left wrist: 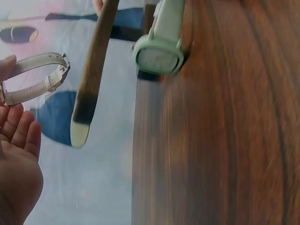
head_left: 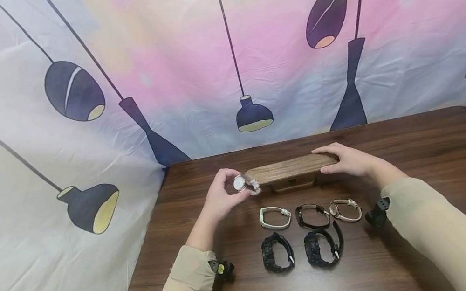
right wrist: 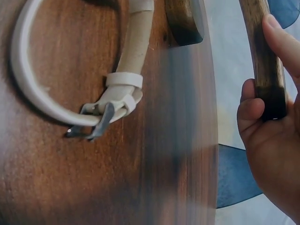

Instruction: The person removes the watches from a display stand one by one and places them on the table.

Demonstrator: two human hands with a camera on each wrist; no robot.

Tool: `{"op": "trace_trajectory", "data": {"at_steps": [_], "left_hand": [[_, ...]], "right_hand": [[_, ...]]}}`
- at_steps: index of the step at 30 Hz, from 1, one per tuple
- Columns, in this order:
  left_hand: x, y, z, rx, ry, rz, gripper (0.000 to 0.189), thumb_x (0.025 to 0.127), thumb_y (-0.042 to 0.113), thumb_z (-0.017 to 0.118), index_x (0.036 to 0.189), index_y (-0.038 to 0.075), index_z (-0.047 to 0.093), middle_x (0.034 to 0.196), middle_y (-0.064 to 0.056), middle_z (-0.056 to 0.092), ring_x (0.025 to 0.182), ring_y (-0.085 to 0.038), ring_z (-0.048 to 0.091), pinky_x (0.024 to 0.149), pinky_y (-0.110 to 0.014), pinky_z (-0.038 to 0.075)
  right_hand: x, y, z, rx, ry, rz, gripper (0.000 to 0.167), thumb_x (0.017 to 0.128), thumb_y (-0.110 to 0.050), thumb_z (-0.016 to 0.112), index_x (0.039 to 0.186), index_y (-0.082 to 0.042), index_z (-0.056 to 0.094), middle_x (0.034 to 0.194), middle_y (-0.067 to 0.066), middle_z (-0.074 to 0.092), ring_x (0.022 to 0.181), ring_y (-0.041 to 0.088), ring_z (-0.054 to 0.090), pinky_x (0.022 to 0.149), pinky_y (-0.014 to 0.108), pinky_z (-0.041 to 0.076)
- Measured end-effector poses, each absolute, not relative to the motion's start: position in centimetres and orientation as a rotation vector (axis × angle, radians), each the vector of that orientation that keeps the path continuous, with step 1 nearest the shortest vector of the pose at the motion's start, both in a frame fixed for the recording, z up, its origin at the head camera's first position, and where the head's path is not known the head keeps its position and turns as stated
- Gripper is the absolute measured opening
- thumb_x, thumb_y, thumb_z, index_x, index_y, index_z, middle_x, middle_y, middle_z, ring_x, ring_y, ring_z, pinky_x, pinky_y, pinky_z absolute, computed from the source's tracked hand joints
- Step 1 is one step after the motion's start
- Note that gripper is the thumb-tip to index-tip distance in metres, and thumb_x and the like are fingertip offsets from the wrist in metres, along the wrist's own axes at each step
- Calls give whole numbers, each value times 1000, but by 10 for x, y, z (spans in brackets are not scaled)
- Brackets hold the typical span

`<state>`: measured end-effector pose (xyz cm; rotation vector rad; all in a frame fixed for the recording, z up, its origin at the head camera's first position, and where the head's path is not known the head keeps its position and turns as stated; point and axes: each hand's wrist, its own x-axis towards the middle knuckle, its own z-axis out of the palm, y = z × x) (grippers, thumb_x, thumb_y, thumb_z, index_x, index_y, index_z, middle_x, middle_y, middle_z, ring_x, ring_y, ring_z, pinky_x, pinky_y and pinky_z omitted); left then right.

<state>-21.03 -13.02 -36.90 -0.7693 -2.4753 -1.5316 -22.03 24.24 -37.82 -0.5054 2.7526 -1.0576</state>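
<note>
My left hand (head_left: pixel 215 202) pinches a wristwatch (head_left: pixel 239 183) with a white strap and a pale round face, just off the left end of a wooden bar (head_left: pixel 290 168). In the left wrist view this watch's buckled strap (left wrist: pixel 40 60) forms a loop beside the bar. The bar is the raised top of a stand on a lower wooden base (head_left: pixel 292 184). My right hand (head_left: pixel 351 161) grips the bar's right end, with the thumb along one side and fingers curled round it in the right wrist view. The bar's dark end (right wrist: pixel 273 101) shows between them.
In front of the stand lie a mint-green watch (head_left: pixel 262 218), a slim black watch (head_left: pixel 300 217) and a pale-strapped watch (head_left: pixel 334 209). Nearer me are two chunky black watches, one left (head_left: pixel 268 253) and one right (head_left: pixel 312 249). A printed cloth (head_left: pixel 209 73) hangs behind the brown table (head_left: pixel 427 155).
</note>
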Motion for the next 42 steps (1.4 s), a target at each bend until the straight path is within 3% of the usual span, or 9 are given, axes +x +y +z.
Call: {"op": "trace_trajectory", "data": {"at_steps": [9, 17, 23, 27, 30, 37, 42], "left_hand": [[-204, -111, -371, -863, -2537, -1535, 42, 72, 8, 80, 105, 6, 55, 100, -6, 55, 94, -28, 57, 81, -50, 46], [-201, -104, -370, -866, -2528, -1684, 42, 72, 6, 79, 106, 5, 53, 97, -10, 57, 93, -32, 57, 82, -55, 44], [-199, -97, -366, -898, -2570, -1732, 43, 74, 7, 77, 106, 7, 48, 92, -8, 55, 89, -25, 55, 77, -44, 47], [-197, -91, -367, -926, -2630, -1636, 44, 73, 13, 80, 105, 9, 50, 92, -3, 58, 91, -20, 57, 80, -38, 45], [-195, -86, -368, -973, -2658, -1574, 44, 73, 15, 81, 106, 10, 53, 96, -1, 60, 95, -18, 58, 84, -37, 44], [-191, -72, -369, -1074, -2689, -1534, 44, 74, 17, 80, 109, 9, 54, 103, -1, 60, 101, -15, 58, 88, -40, 43], [-187, -59, -370, -1086, -2698, -1546, 43, 73, 15, 80, 107, 9, 54, 103, 0, 58, 101, -15, 57, 91, -43, 42]], "right_hand": [[-219, 243, -381, -511, 2765, -1108, 77, 84, -43, 67, 144, -9, 32, 146, 24, 21, 132, 43, 22, 98, 61, 25], [-215, 248, -379, -509, 2768, -1163, 66, 86, -39, 67, 139, -9, 40, 142, 23, 27, 128, 42, 28, 97, 59, 26], [-213, 253, -382, -495, 2785, -1157, 68, 87, -39, 66, 141, -8, 37, 141, 24, 27, 126, 42, 30, 95, 59, 28], [-210, 255, -385, -473, 2777, -1181, 71, 87, -39, 65, 143, -7, 34, 143, 25, 25, 129, 44, 26, 96, 61, 26], [-208, 257, -386, -451, 2775, -1198, 72, 88, -38, 65, 144, -6, 32, 143, 26, 23, 130, 46, 23, 96, 62, 26], [-203, 260, -387, -453, 2788, -1235, 71, 89, -33, 65, 144, -4, 31, 140, 28, 26, 123, 47, 33, 93, 59, 32], [-202, 262, -389, -456, 2795, -1218, 72, 89, -33, 64, 145, -4, 30, 143, 28, 23, 128, 48, 26, 94, 62, 29]]}}
